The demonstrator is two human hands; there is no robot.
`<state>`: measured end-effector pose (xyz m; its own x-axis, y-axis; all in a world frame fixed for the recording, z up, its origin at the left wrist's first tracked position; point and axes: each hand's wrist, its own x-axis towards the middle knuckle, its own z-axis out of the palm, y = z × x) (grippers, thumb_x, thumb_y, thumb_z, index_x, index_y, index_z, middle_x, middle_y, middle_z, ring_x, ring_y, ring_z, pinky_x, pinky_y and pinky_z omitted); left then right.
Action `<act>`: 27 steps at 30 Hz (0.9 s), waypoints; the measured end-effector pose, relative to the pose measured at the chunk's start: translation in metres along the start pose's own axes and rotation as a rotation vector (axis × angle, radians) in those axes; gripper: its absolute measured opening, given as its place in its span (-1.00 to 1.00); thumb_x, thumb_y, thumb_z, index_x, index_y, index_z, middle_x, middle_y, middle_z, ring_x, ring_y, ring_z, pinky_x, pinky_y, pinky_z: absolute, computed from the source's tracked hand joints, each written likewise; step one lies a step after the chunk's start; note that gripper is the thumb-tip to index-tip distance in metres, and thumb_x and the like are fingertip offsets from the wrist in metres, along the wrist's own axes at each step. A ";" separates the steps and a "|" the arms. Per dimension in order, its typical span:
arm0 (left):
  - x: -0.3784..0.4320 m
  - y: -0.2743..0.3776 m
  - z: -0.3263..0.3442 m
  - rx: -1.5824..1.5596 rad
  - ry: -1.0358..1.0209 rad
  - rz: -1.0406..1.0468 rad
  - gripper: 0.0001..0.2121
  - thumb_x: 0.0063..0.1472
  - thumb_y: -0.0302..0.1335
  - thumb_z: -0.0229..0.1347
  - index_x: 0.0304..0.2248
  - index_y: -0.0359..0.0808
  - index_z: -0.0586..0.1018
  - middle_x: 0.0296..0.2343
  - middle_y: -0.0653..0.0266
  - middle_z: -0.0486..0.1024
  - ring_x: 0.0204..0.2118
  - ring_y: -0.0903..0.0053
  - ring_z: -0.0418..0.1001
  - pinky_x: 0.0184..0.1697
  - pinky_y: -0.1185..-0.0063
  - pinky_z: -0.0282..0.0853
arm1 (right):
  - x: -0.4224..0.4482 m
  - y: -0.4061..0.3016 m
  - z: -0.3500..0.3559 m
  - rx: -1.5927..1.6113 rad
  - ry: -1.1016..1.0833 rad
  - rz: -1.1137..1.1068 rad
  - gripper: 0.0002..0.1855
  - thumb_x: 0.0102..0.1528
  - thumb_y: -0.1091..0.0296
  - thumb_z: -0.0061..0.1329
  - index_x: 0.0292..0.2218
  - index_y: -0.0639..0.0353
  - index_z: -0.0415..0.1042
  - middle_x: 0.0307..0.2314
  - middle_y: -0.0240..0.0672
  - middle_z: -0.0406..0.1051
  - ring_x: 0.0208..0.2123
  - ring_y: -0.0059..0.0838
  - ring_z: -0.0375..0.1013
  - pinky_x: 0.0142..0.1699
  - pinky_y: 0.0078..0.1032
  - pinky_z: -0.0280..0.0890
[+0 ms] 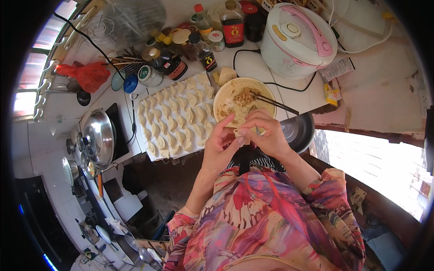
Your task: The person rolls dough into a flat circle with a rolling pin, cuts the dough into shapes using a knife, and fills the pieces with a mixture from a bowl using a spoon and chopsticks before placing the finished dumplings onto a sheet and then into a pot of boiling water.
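Note:
Both my left hand (pixel 222 144) and my right hand (pixel 266 133) pinch one small dough wrapper (pixel 239 132) between thumbs and fingers, just over the near rim of a cream bowl (pixel 222 91). Ground filling (pixel 244 97) lies in that bowl, with smears on its inner wall. Dark chopsticks (pixel 276 102) rest in the filling and lean over the bowl's right rim. To the left, rows of folded dumplings (pixel 180 121) lie on a white cloth (pixel 154 156). Whether the wrapper holds filling cannot be seen.
A white and pink rice cooker (pixel 288 47) stands at the back right, its black cord (pixel 295 88) looping behind the bowl. Sauce bottles (pixel 233 28) and jars line the wall. A dark pan (pixel 301 132) sits right of my hands. A lidded steel pot (pixel 98 139) is at the left.

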<state>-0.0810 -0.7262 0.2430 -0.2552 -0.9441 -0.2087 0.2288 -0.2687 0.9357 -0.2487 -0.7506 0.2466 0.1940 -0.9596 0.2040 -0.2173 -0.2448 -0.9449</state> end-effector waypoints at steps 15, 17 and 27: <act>0.002 0.002 0.001 0.052 -0.038 -0.031 -0.44 0.12 -0.62 0.08 0.10 -0.32 0.14 -0.37 0.32 0.48 -0.30 0.67 0.42 -0.22 0.69 0.31 | 0.000 0.007 0.002 0.074 -0.019 0.074 -0.82 -0.12 0.36 0.18 -0.54 0.25 0.46 -0.46 -0.30 0.38 -0.27 -0.39 0.31 -0.15 -0.49 0.22; 0.002 0.003 0.002 0.022 -0.026 -0.072 -0.42 0.10 -0.65 0.09 0.10 -0.33 0.15 -0.38 0.33 0.48 -0.31 0.67 0.42 -0.21 0.71 0.30 | -0.001 0.009 0.003 0.058 0.008 0.074 -0.83 -0.11 0.36 0.17 -0.51 0.25 0.47 -0.46 -0.29 0.38 -0.27 -0.41 0.31 -0.14 -0.49 0.22; 0.008 -0.012 -0.011 -0.441 0.215 -0.221 -0.62 0.15 -0.57 0.05 -0.03 -0.35 0.33 -0.28 0.25 0.48 -0.26 0.55 0.48 -0.23 0.61 0.46 | -0.021 0.031 0.006 0.402 0.100 0.492 -0.77 0.12 0.25 -0.04 -0.38 0.28 0.39 -0.52 -0.44 0.39 -0.49 -0.74 0.30 -0.33 -0.71 0.24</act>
<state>-0.0751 -0.7324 0.2272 -0.1546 -0.8614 -0.4839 0.5759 -0.4766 0.6643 -0.2538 -0.7373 0.2116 0.0682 -0.9595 -0.2733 0.1209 0.2799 -0.9524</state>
